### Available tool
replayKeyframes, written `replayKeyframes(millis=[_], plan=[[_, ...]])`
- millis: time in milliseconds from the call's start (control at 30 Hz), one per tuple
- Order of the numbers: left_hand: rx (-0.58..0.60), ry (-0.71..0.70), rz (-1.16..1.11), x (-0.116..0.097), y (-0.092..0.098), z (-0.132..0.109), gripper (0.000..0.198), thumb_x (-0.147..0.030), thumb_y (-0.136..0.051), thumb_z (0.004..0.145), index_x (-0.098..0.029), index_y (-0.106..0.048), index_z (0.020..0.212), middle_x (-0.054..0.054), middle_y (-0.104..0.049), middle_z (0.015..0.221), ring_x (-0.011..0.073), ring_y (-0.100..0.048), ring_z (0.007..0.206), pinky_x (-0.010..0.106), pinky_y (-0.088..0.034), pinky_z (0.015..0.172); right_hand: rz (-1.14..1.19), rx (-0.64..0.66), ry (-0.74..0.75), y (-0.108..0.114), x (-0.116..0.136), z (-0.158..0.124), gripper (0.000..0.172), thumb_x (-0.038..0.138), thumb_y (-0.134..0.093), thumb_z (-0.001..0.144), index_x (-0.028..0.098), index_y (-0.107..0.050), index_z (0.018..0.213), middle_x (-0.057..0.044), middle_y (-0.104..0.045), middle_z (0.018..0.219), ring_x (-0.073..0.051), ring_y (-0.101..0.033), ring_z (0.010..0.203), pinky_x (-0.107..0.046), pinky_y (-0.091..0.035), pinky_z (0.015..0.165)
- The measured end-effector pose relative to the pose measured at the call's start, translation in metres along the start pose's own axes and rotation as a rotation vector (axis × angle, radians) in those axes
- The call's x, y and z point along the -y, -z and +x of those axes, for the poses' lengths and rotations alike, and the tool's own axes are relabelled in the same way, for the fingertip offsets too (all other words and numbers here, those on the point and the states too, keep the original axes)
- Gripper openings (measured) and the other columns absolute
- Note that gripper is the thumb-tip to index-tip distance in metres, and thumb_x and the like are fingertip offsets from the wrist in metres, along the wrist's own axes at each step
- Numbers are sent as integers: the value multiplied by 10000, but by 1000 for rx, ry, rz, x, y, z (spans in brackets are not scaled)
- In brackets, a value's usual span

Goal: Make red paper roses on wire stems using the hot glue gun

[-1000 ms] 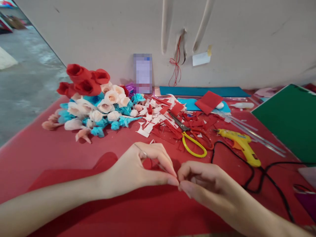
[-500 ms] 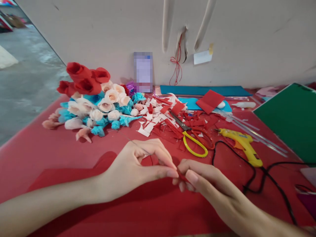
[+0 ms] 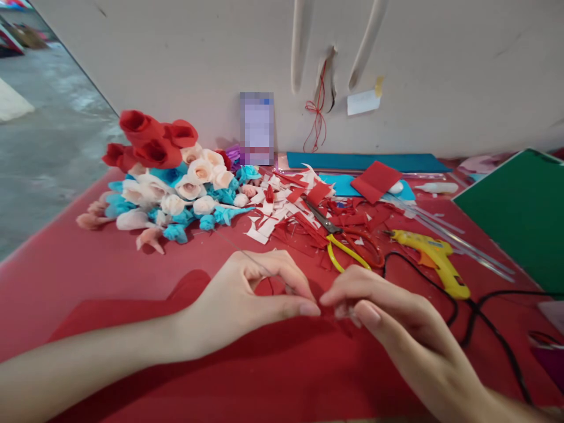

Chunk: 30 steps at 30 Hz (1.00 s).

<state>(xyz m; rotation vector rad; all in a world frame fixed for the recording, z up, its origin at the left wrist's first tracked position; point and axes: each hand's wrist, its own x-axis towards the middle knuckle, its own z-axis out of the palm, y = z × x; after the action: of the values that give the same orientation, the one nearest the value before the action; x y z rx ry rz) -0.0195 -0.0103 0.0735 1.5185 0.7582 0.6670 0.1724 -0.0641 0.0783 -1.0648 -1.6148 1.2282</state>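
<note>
My left hand [image 3: 247,299] rests on a red felt sheet [image 3: 247,376], thumb and fingers curled into a pinch on a thin wire [image 3: 247,258] that slants up to the left, with a small red piece [image 3: 268,286] inside the curl. My right hand [image 3: 388,311] meets it fingertip to fingertip, pinching at the same small red piece; what sits between its fingers is mostly hidden.
A heap of paper roses [image 3: 163,176], red, cream and blue, lies at the back left. Red and white scraps [image 3: 291,214], yellow-handled scissors [image 3: 341,249], a yellow glue gun [image 3: 434,258] with black cord [image 3: 480,320], glue sticks [image 3: 458,238], blue sheets [image 3: 365,161] and a green board [image 3: 520,211] lie around.
My right hand has lifted and rolled, its fingers shifting over the pinch point. My left hand moved up slightly and keeps its pinch on the wire.
</note>
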Motion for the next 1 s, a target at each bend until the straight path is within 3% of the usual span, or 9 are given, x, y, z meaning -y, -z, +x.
replayKeyframes(millis=[233,400,567,700,867,1000], plan=[[16,-13,-5,1,-1,-1,48,-207,-675,717,-219,-669,671,-55,-612,667,90,-539,687,201,-425,691,-15,5,17,0,-1,2,197,227,-490,882,207,-635,750,24,-573,741,-69,-514,708,-158,-395,665],[8,-16,2,2,-1,1,42,-208,-676,716,-224,-668,677,-56,-614,676,93,-543,698,205,-428,698,7,-43,-14,0,-3,2,289,261,-472,886,172,-478,612,33,-482,641,-71,-447,618,-183,-356,586],[-3,-18,5,2,-1,2,46,-204,-673,719,-220,-662,678,-55,-617,674,96,-543,708,212,-427,728,158,-146,-136,4,-10,2,277,344,-454,893,187,-475,666,27,-445,657,-84,-418,627,-188,-350,573],[-19,-23,18,3,-1,1,43,-212,-671,722,-215,-661,680,-52,-622,679,97,-545,718,214,-424,746,308,-151,-258,7,-13,6,188,292,-526,866,188,-563,714,44,-515,623,-36,-430,544,-121,-353,508],[-26,-20,16,1,-1,1,45,-209,-667,727,-211,-658,682,-53,-615,673,91,-544,709,205,-424,736,367,-134,-277,10,-13,13,114,242,-532,863,195,-616,804,34,-601,669,-28,-511,499,-108,-413,466],[-34,-27,9,1,0,2,41,-199,-662,731,-208,-660,691,-48,-610,688,89,-545,713,201,-429,721,294,-157,-258,9,-9,14,70,213,-580,826,212,-642,856,11,-670,713,-72,-620,577,-127,-500,560]])
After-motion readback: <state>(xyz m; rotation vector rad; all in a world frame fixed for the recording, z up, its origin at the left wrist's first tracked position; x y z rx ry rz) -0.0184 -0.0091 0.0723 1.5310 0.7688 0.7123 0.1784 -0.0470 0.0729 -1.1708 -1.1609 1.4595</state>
